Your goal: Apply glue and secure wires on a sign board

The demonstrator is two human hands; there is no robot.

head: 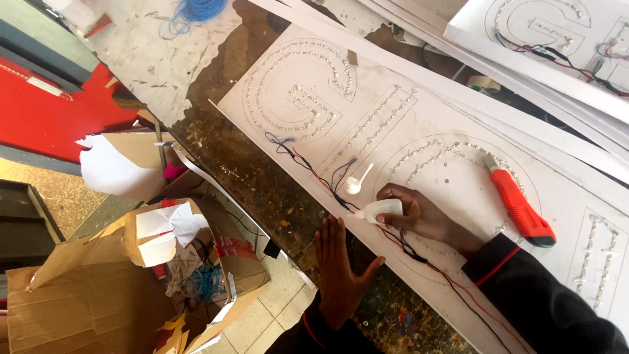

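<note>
Right hand [419, 216] fingers wrapped around white glue tube [382, 210], long axis roughly level, nozzle pointing left at the wires [341, 190] just beyond it. Left hand [341, 272] flat, fingers spread, pressing board [419, 105] edge just below the nozzle. Knife [521, 203] lies apart, right.

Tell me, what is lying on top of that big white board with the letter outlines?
On the white board: an orange utility knife, red and black wires, a small white cap, and the right hand holding a white tube. Anything beneath stays hidden.
</note>
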